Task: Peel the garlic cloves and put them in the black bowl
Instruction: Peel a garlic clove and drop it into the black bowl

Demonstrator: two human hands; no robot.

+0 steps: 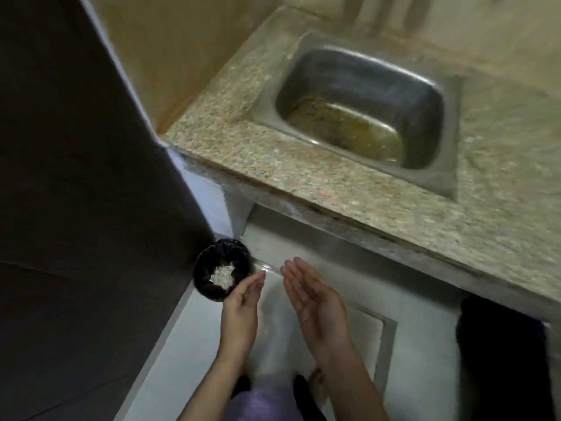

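The left hand [243,302] and right hand [312,299] are both open, fingers straight, palms facing, holding nothing. The black bowl [209,262] sits low by the left fingertips, with pale garlic pieces [223,276] heaped inside. The person seems to be brushing off clinging skins, which is best done clear of the bowl so no scraps fall in.

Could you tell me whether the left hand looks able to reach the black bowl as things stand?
Probably yes: the left hand is open beside the black bowl, with nothing visible between them, though depth is hard to judge.
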